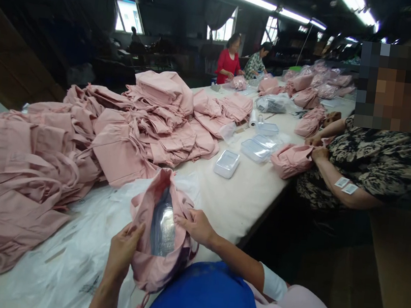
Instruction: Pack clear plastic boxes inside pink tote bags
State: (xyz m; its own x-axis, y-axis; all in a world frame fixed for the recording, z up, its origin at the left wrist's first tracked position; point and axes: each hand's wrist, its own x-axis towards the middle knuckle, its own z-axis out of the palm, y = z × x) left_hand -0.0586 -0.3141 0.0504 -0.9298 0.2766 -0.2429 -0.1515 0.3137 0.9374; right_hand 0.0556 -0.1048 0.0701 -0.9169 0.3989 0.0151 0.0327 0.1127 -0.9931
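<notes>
A pink fabric bag (155, 269) stands at the near edge of the table, its mouth gaping toward me. Inside it sits a clear plastic case (164, 228), partly hidden by the cloth. My left hand (124, 248) pinches the left rim of the bag between thumb and fingers. On the opposite side, my right hand (197, 226) grips the right rim. A pink drawcord (140, 306) dangles from the bag's lower end. Thin clear plastic bags (68, 247) lie beneath and to the left of it.
A large heap of pink bags (153, 123) covers the table's left side. Clear plastic cases (226, 163) lie ahead on the white tabletop (229, 206). At right, a co-worker (375, 158) handles another pink bag (291, 160). Two more people (231, 60) work farther back.
</notes>
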